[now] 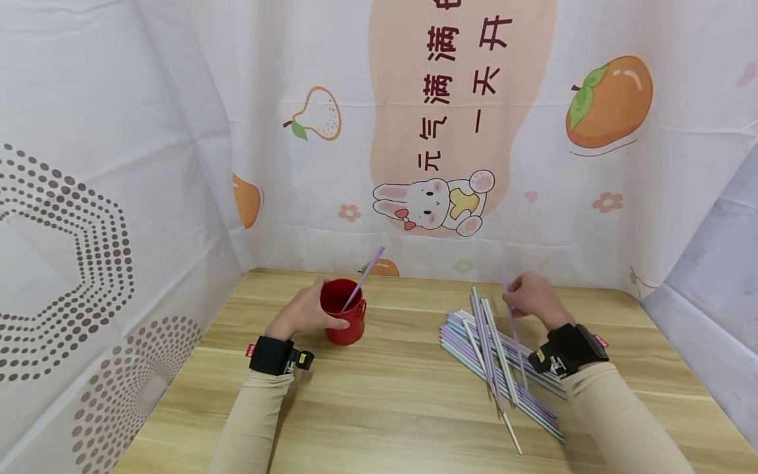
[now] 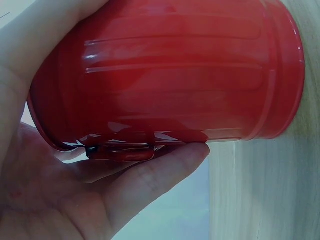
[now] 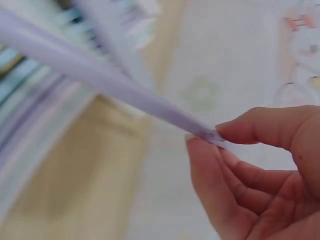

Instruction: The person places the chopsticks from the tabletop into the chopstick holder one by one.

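The left hand (image 1: pixel 308 308) reaches forward from the near left, its thumb and fingers curled round a red metal bucket (image 1: pixel 345 329) at the far left of the wood-grain surface (image 1: pixel 379 395). One slim purple straw (image 1: pixel 368 276) leans in the bucket, its top pointing to the far right. The right hand (image 1: pixel 533 297) bends inward at the far right, thumb and forefinger pinching another purple straw (image 1: pixel 514 332) close to its far end; that straw slopes down over a pile of purple, pale blue and whitish straws (image 1: pixel 474 349). The right wrist view is blurred, so whether the near end touches the pile is hard to tell. Several loose straws lie crosswise on top, one pale tip jutting to the near side. A broad stretch of wood grain separates bucket and pile. Beyond both hands, the surface's far edge meets a white printed cloth (image 1: pixel 320 191).
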Demonstrator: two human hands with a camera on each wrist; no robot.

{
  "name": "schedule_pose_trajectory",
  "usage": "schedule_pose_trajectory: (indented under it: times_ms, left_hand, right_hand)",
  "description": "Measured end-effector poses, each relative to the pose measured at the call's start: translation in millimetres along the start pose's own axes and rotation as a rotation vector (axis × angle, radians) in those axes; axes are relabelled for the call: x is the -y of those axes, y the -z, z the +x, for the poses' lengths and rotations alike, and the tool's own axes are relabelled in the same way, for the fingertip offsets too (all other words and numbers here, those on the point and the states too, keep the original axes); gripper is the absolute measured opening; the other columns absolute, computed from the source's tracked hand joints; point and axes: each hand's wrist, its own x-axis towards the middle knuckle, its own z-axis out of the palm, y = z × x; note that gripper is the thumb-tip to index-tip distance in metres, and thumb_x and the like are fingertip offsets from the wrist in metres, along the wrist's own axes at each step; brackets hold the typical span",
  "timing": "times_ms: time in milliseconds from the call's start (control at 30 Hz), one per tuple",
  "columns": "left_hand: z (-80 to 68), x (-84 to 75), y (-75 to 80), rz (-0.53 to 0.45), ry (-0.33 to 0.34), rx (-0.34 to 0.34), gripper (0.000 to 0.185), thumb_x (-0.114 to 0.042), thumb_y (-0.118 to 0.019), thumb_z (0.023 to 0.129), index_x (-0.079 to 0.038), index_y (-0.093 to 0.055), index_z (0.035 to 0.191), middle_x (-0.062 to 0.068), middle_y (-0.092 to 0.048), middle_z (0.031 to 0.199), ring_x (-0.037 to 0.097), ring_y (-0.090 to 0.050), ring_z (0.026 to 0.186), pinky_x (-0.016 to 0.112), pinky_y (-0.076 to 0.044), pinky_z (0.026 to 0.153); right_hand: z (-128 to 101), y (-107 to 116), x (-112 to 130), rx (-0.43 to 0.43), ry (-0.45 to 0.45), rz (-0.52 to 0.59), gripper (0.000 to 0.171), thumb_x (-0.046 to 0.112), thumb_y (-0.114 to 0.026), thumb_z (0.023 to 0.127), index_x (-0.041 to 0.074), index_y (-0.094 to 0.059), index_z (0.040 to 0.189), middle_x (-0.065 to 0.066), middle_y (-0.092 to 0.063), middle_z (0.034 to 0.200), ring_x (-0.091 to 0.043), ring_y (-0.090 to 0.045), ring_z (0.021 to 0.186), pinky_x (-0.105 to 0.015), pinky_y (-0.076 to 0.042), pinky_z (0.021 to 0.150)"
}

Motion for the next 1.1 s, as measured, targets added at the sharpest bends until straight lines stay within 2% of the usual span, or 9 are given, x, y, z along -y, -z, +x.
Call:
schedule_pose_trajectory:
  times_ms: [200, 267, 433, 567, 700, 833, 967, 1100]
  left_hand:
    - [0.4, -0.2, 1.1, 0.004, 0.005, -0.001, 0.087, -0.03, -0.092, 0.075, -0.01, -0.042, 0.144, 0.007, -0.061, 0.14, 0.027, -0.057, 0.126, 0.044, -0.06, 0.095]
    - [0.6, 0.0, 0.9, 0.002, 0.001, -0.001, 0.087, -0.03, -0.092, 0.075, -0.01, -0.042, 0.144, 0.008, -0.061, 0.14, 0.028, -0.058, 0.126, 0.045, -0.06, 0.096]
    - [1.6, 1.3, -0.9, 0.005, -0.009, 0.007, 0.088, -0.03, -0.092, 0.076, -0.009, -0.042, 0.145, 0.009, -0.062, 0.14, 0.028, -0.058, 0.126, 0.044, -0.059, 0.097]
    - [2.7, 1.3, -2.1, 0.016, -0.012, 0.004, 0.089, -0.03, -0.092, 0.075, -0.008, -0.042, 0.145, 0.009, -0.062, 0.14, 0.027, -0.058, 0.126, 0.044, -0.059, 0.097]
    - [2.1, -0.4, -2.1, 0.025, -0.021, -0.005, 0.088, -0.031, -0.092, 0.076, -0.007, -0.042, 0.145, 0.01, -0.062, 0.139, 0.028, -0.059, 0.125, 0.045, -0.06, 0.096]
    - [1.0, -1.8, -1.3, 0.024, -0.025, -0.01, 0.088, -0.031, -0.091, 0.076, -0.006, -0.042, 0.144, 0.011, -0.062, 0.139, 0.029, -0.059, 0.125, 0.045, -0.06, 0.096]
    - [0.2, -1.0, -0.8, 0.022, -0.024, -0.009, 0.088, -0.031, -0.091, 0.076, -0.006, -0.042, 0.144, 0.011, -0.062, 0.14, 0.029, -0.058, 0.126, 0.046, -0.06, 0.095]
    - [-1.0, 0.5, 0.0, 0.019, -0.023, -0.01, 0.087, -0.031, -0.091, 0.076, -0.006, -0.042, 0.144, 0.012, -0.062, 0.14, 0.03, -0.058, 0.126, 0.046, -0.06, 0.096]
  right_hand:
    - [-3, 0, 55, -0.136, 0.082, 0.178, 0.034, 0.013, -0.062, 0.096, -0.012, -0.061, 0.119, -0.02, -0.071, 0.096, -0.013, -0.074, 0.069, -0.033, -0.065, 0.07]
    - [-4, -7, 73, -0.196, 0.144, 0.285, 0.033, 0.012, -0.064, 0.096, -0.011, -0.061, 0.119, -0.013, -0.072, 0.093, -0.009, -0.073, 0.068, -0.031, -0.065, 0.07]
    - [-5, -28, 116, -0.312, 0.298, 0.635, 0.03, 0.008, -0.068, 0.097, -0.012, -0.059, 0.117, 0.004, -0.071, 0.085, -0.004, -0.073, 0.069, -0.027, -0.064, 0.07]
    - [-5, -43, 151, -0.361, 0.401, 0.81, 0.026, 0.005, -0.07, 0.096, -0.008, -0.059, 0.114, 0.004, -0.072, 0.088, -0.005, -0.073, 0.075, -0.027, -0.064, 0.072]
    - [-2, -58, 181, -0.401, 0.5, 0.856, 0.022, 0.0, -0.07, 0.094, -0.008, -0.062, 0.112, -0.006, -0.073, 0.092, -0.006, -0.073, 0.077, -0.028, -0.065, 0.073]
    - [6, -76, 198, -0.422, 0.554, 0.824, 0.02, -0.003, -0.069, 0.093, -0.01, -0.063, 0.11, -0.017, -0.073, 0.095, -0.005, -0.072, 0.076, -0.028, -0.065, 0.072]
    - [15, -95, 201, -0.399, 0.541, 0.773, 0.019, -0.003, -0.069, 0.094, -0.011, -0.063, 0.109, -0.028, -0.072, 0.097, -0.001, -0.07, 0.074, -0.024, -0.064, 0.072]
    - [21, -114, 196, -0.371, 0.5, 0.696, 0.018, 0.001, -0.07, 0.094, -0.011, -0.064, 0.107, -0.031, -0.072, 0.098, -0.001, -0.069, 0.074, -0.018, -0.061, 0.069]
